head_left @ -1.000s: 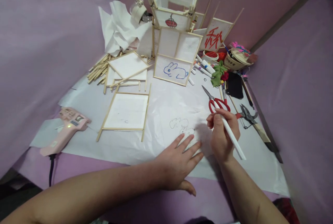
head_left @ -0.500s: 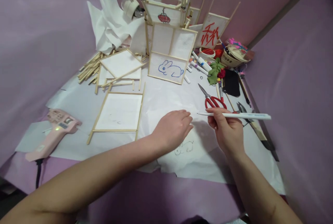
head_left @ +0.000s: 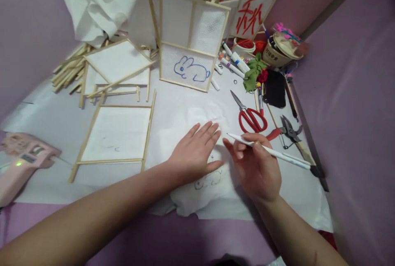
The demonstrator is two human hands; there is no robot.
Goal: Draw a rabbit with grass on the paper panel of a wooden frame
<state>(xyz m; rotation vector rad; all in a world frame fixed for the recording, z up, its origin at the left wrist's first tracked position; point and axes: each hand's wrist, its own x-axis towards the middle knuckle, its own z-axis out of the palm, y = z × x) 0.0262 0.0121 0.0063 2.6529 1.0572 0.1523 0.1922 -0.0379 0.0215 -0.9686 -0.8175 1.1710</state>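
One white pen (head_left: 286, 157); one scissors (head_left: 243, 108); one glue gun (head_left: 23, 167); one rose (head_left: 262, 76).

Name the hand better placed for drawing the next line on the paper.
Likely the right hand: it holds the white pen, while the left hand is spread palm-down over the paper without a pen.

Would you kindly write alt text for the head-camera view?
A person's right hand holds a white pen beside the left hand, spread over paper with a faint animal sketch. Nearby are red-handled scissors, a pink glue gun and stick-framed panels, one showing a blue rabbit.
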